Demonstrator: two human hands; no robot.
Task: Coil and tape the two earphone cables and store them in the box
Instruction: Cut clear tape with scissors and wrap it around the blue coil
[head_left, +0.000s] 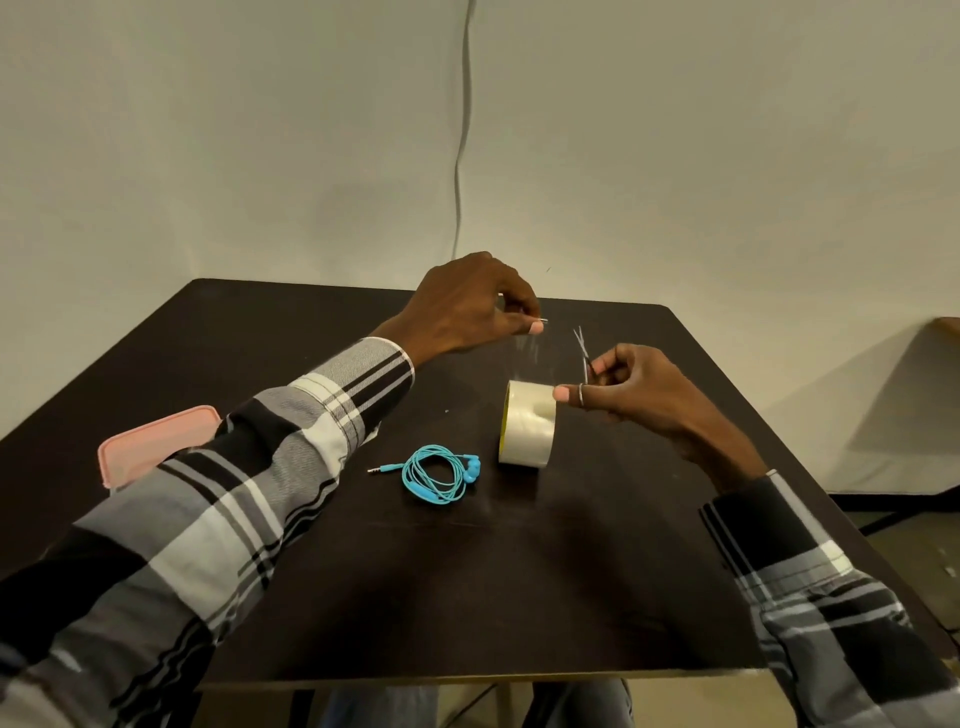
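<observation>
Coiled blue earphones (440, 473) lie on the dark table (519, 571) left of the tape roll (527, 422) — right hand (634, 387) grips small scissors (583, 348); left hand (467, 306) pinches the pulled tape end. Pink box (150, 441) sits far left.

Plaid sleeves (270, 467) (black, grey, white)

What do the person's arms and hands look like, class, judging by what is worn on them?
Both arms wear long sleeves in a black, grey and white check, cuffed at the wrists. The left hand is bare. The right hand has a thin band around one finger.
</observation>
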